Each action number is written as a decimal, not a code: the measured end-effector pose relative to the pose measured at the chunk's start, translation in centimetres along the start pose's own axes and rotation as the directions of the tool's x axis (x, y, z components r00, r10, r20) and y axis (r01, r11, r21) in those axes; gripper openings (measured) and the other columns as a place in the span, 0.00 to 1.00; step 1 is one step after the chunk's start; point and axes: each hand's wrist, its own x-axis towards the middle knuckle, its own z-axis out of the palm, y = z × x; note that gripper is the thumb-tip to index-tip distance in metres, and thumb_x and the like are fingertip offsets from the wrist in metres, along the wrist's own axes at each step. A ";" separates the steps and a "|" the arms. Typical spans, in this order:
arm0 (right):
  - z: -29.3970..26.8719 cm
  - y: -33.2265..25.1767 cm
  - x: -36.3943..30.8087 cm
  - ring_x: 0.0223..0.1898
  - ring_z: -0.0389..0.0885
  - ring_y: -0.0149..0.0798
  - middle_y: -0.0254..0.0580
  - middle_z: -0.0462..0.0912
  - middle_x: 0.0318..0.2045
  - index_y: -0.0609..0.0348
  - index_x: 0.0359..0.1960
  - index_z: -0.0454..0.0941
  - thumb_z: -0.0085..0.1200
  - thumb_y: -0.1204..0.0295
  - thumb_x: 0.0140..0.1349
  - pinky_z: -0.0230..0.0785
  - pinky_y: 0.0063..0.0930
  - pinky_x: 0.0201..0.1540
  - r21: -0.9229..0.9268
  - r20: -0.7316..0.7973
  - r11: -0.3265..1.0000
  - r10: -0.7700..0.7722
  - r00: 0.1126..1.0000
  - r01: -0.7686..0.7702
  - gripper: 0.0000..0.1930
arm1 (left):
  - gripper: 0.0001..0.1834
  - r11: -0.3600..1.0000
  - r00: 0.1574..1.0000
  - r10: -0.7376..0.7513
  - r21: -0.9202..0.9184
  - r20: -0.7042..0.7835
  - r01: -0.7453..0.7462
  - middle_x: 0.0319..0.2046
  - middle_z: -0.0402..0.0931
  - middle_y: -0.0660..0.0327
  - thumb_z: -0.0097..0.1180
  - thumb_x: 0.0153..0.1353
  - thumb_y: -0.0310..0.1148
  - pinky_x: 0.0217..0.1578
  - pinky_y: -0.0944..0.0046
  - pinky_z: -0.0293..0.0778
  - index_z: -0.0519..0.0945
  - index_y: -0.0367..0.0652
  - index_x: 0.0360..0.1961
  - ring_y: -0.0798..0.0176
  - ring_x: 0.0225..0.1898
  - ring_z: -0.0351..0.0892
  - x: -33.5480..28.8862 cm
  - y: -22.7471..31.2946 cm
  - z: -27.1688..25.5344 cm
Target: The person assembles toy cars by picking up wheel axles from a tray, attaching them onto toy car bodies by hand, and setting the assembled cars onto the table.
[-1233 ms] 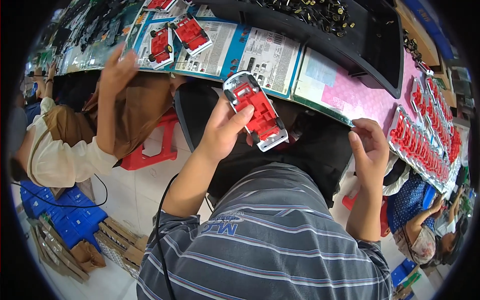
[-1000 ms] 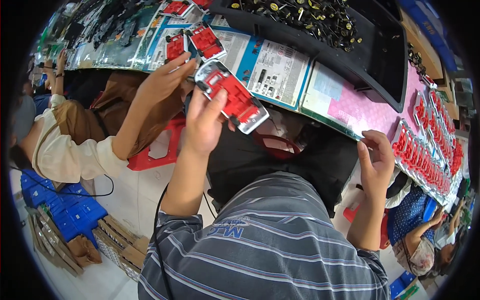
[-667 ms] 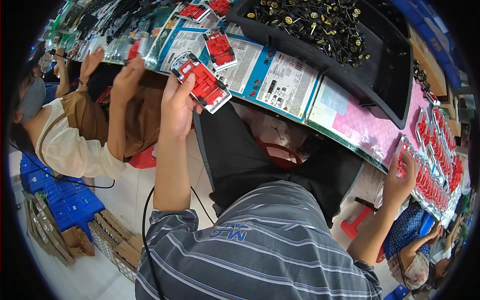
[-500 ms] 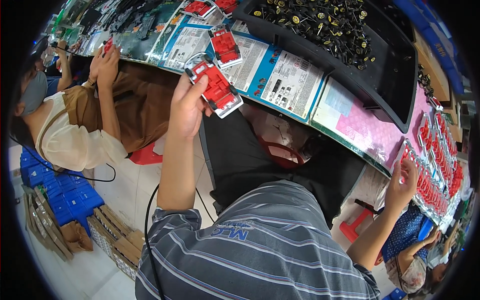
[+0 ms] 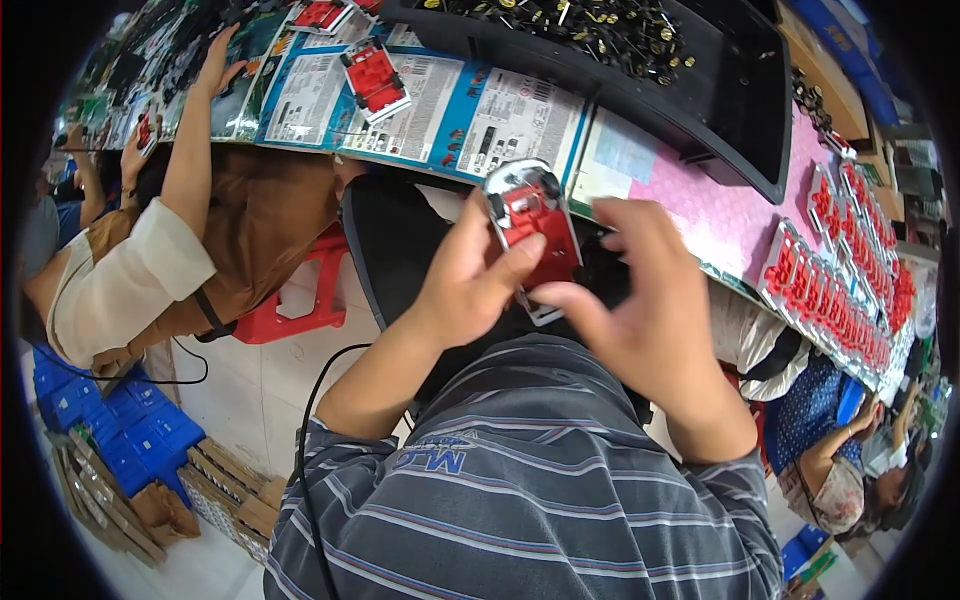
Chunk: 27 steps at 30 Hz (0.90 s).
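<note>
My left hand [image 5: 462,280] grips a red-and-white toy car body [image 5: 545,232] in front of my lap, its thumb pressed on the red part. Dark wheels show at the body's sides. Close on its right is my right hand [image 5: 650,300], slightly blurred, fingers spread and thumb tip at the body's lower end. Whether that thumb touches it I cannot tell. Another toy car body [image 5: 376,82] lies on the printed cardboard sheets [image 5: 425,105] at the table's edge, with more car bodies [image 5: 320,15] farther back.
A black bin [image 5: 740,150] at the back holds many small wheels on axles [image 5: 580,25]. Car bodies [image 5: 825,300] stand in tight rows on the right, beside a pink sheet [image 5: 710,205]. A co-worker's arm [image 5: 190,150] reaches over the table at left, near a red stool [image 5: 325,290].
My left hand has brought the toy car body rightward and lower, before my lap. My right hand has come from the rows at right to beside it. The co-worker's arm has reached forward.
</note>
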 end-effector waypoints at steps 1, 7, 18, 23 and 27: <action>0.9 -0.3 0.4 0.38 0.81 0.53 0.54 0.79 0.42 0.69 0.51 0.74 0.75 0.60 0.49 0.75 0.41 0.42 -0.063 0.005 0.998 -0.001 1.000 0.002 0.33 | 0.28 0.999 1.000 -0.028 -0.018 -0.006 0.028 0.55 0.73 0.56 0.56 0.69 0.28 0.56 0.64 0.72 0.61 0.36 0.66 0.67 0.55 0.75 -0.2 -0.2 1.1; 2.3 0.3 0.9 0.34 0.82 0.49 0.51 0.80 0.34 0.67 0.43 0.77 0.71 0.69 0.50 0.76 0.37 0.38 -0.141 -0.090 0.990 -0.020 0.996 0.007 0.22 | 0.29 0.994 0.996 0.076 0.076 0.041 -0.079 0.59 0.69 0.54 0.55 0.70 0.26 0.60 0.62 0.68 0.60 0.37 0.68 0.64 0.59 0.70 -1.2 -2.3 1.6; 3.0 1.9 -5.2 0.35 0.78 0.43 0.49 0.78 0.39 0.67 0.53 0.74 0.81 0.66 0.38 0.75 0.32 0.37 0.012 -0.146 1.000 -0.004 0.989 0.006 0.39 | 0.26 0.994 0.984 0.035 -0.094 -0.173 -0.052 0.55 0.71 0.55 0.52 0.73 0.29 0.56 0.65 0.71 0.58 0.36 0.66 0.68 0.54 0.74 -1.3 -2.4 0.9; 3.9 2.7 -5.3 0.35 0.77 0.39 0.47 0.78 0.39 0.67 0.52 0.76 0.82 0.59 0.38 0.73 0.29 0.39 -0.049 -0.183 0.999 -0.021 0.983 0.012 0.41 | 0.26 0.989 0.983 0.132 -0.047 -0.130 -0.139 0.56 0.70 0.53 0.51 0.73 0.29 0.56 0.63 0.72 0.57 0.35 0.67 0.67 0.54 0.74 -1.4 -3.4 1.3; 4.3 3.3 -5.7 0.35 0.78 0.40 0.47 0.78 0.40 0.66 0.53 0.76 0.82 0.60 0.38 0.74 0.30 0.39 -0.061 -0.190 0.998 -0.032 0.981 0.020 0.40 | 0.27 0.986 0.981 0.140 -0.074 -0.134 -0.150 0.57 0.69 0.53 0.51 0.73 0.29 0.58 0.63 0.71 0.57 0.35 0.67 0.67 0.55 0.74 -1.4 -3.8 1.3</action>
